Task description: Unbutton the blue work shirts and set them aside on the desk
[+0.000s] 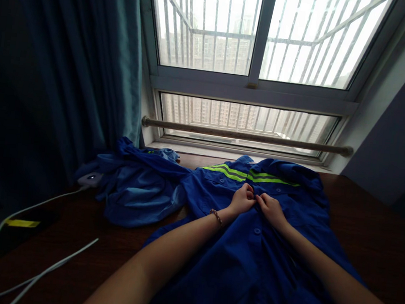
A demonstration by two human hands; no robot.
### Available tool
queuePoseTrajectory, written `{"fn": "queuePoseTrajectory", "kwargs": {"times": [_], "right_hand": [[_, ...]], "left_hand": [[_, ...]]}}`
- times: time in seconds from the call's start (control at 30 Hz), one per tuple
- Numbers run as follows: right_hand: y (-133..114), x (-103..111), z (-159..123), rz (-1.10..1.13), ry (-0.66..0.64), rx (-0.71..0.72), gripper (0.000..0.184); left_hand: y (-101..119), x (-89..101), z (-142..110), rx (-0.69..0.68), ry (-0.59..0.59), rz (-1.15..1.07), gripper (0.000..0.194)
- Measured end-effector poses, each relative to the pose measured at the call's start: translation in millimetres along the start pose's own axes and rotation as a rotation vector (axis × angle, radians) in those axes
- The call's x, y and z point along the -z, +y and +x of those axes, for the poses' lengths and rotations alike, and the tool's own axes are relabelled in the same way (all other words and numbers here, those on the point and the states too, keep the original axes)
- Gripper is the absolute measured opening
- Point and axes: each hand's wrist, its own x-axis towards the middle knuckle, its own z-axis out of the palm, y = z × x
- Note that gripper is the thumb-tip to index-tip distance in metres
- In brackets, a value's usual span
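While both hands meet at the middle of the chest, you have the blue jacket [244,269] spread in front of you on the dark table [366,224], collar end toward the window [214,46]. Your left hand [244,198], bracelet [216,216] at the wrist, pinches narrowly at the front edge, and your right hand [272,211] comes in just beside it, fingertips drawn together on the same strip of cloth. Whether a button sits between those fingers, I can't tell; they cover it.

So how far along are we? Laying out looks done: the bright stripes [274,179] run nearly level across the chest, and the two front halves meet there. The work at the front edge seems only partway, I'd judge. Just below your hands one button [257,231] shows plainly, though fastened or loose I can't say, and further down folds and shadow hide the rest. Sleeves and hem don't look folded in yet.

Now for containers: the chest pockets [211,183] are all I can make out, a small button on each side, and what they hold doesn't show. Off to your left, a crumpled blue cloth [142,196] lies right beside the jacket.
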Motion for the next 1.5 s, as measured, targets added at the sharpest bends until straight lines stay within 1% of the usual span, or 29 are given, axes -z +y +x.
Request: {"fn": "queuePoseTrajectory", "kwargs": {"times": [0.17, 0.3, 0.4, 0.47, 0.57, 0.7, 0.77, 0.87, 0.93, 1.0, 1.1, 1.2, 1.27, 1.33, 1.4, 1.43, 1.5], "right_hand": [[-14, 7, -6, -0.17, -0.042, 0.009, 0.021], [-32, 17, -12, -0.303, -0.134, 0.059, 0.012], [-40, 23, -14, -0.384, -0.21, 0.06, 0.011], [-42, 26, -15, -0.401, -0.242, 0.041, 0.007], [-42, 26, -16, -0.357, -0.247, 0.005, 0.004], [-40, 24, -21, -0.213, -0.214, -0.002, 0.005], [-40, 21, -25, -0.113, -0.169, -0.018, 0.006], [-41, 16, -31, 0.054, -0.074, -0.079, 0.01], [-40, 14, -34, 0.216, -0.07, -0.153, 0.016], [-38, 14, -35, 0.426, -0.144, -0.239, 0.024], [-34, 19, -32, 0.711, -0.302, -0.341, 0.03], [-28, 26, -27, 0.852, -0.415, -0.379, 0.03], [-23, 29, -24, 0.898, -0.429, -0.385, 0.032], [-16, 30, -22, 0.946, -0.364, -0.41, 0.035], [-9, 29, -21, 0.996, -0.249, -0.444, 0.037], [-5, 29, -20, 1.016, -0.189, -0.45, 0.037], [4, 28, -19, 1.035, -0.078, -0.429, 0.037]], "left_hand": [[-6, -0.9, 5, -0.001, 0.043, 0.073, 0.025], [-11, -0.2, 9, 0.002, 0.061, 0.12, 0.026], [-15, 1.5, 13, -0.004, 0.056, 0.14, 0.027], [-19, 4.1, 18, -0.01, 0.059, 0.153, 0.026], [-24, 11.1, 28, 0.012, 0.079, 0.173, 0.026], [-33, 23.5, 45, 0.035, 0.089, 0.181, 0.026], [-36, 28.1, 52, 0.027, 0.081, 0.176, 0.027], [-40, 31.3, 56, 0.016, 0.064, 0.176, 0.028], [-40, 31.9, 56, 0.008, 0.055, 0.182, 0.028], [-39, 32.2, 55, 0.002, 0.045, 0.191, 0.028], [-36, 32.8, 52, -0.003, 0.032, 0.22, 0.028], [-30, 33.4, 49, 0.005, 0.018, 0.277, 0.027], [-23, 33.6, 45, 0.027, 0.016, 0.332, 0.025], [-13, 34.1, 41, 0.057, 0.02, 0.384, 0.027], [3, 34.7, 34, 0.068, -0.011, 0.49, 0.035], [13, 34.8, 30, 0.059, -0.054, 0.568, 0.039], [35, 33.8, 19, 0.015, -0.207, 0.757, 0.043]]}}
